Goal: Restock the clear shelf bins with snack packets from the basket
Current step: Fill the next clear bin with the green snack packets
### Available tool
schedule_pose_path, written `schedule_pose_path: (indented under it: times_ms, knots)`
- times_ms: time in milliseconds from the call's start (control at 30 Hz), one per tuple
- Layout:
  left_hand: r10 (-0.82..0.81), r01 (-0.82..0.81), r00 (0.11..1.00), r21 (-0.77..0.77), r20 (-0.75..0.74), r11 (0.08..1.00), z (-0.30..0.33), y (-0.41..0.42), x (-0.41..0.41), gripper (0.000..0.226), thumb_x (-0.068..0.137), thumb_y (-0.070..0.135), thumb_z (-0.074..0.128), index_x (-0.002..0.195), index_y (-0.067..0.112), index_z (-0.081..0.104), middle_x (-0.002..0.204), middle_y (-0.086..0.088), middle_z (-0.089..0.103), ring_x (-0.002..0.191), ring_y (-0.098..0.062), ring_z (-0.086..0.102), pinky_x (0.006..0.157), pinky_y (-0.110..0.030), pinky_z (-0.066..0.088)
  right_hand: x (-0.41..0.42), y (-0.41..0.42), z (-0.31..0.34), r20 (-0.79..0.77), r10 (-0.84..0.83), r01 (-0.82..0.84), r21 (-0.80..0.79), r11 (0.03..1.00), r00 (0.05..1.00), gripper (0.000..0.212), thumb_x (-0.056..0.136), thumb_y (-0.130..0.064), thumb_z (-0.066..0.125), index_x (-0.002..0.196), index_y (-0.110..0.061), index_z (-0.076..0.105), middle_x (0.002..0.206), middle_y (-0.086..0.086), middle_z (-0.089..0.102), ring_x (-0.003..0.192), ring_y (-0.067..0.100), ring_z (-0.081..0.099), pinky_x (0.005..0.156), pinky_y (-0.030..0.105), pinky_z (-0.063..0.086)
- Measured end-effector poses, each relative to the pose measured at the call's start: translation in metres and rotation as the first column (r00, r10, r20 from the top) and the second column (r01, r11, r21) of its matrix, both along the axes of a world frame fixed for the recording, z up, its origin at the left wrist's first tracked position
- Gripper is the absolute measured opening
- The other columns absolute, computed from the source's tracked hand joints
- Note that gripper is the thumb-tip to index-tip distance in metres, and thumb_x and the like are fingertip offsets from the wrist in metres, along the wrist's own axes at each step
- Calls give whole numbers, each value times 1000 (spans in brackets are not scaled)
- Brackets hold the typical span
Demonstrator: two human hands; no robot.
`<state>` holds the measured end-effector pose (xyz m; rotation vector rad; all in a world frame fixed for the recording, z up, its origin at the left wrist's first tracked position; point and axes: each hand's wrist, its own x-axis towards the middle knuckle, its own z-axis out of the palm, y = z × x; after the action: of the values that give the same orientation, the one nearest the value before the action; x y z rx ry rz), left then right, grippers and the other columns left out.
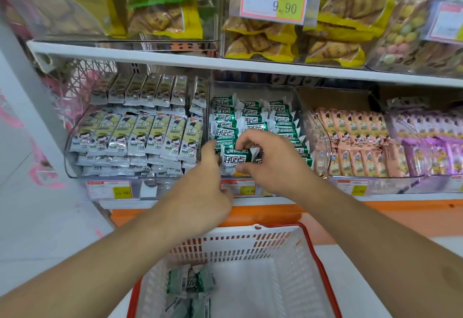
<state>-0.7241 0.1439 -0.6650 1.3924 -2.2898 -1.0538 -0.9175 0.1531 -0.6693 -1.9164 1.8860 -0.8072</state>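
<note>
Both hands meet at the near edge of the middle clear plastic shelf bin (295, 97), which is stacked with green-and-white snack packets. The right hand (273, 159) pinches one green-and-white foil snack packet (238, 158) between thumb and curled fingers, its grip closed on the packet's right end. The left hand (208, 179) has its fingers curled against the packet's left end, though its fingertips are hidden. Nearer the camera, a white slatted basket with a red rim (318, 267) holds a few more green packets (190, 282) at its left side.
</note>
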Motion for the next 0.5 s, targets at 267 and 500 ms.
schedule_pose_path:
  times_ms: [267,500]
  knots:
    - [-25,37,995,-131,94,991,-1,16,1,89,98,21,57,159,44,-3,160,-2,34,90,-11,62,66,-27,48,2,-2,-4,-66,39,-39,-2,999,997,27,87,-32,85,109,-34,70,113,-18,65,105,7,61,97,38,52]
    - [-50,87,979,-189,196,978,-3,18,12,72,97,20,55,159,29,20,165,30,-14,126,-13,58,99,-39,53,-1,1,-8,-98,117,-117,6,993,988,32,92,-23,80,123,-28,75,120,-16,59,109,4,58,102,28,49]
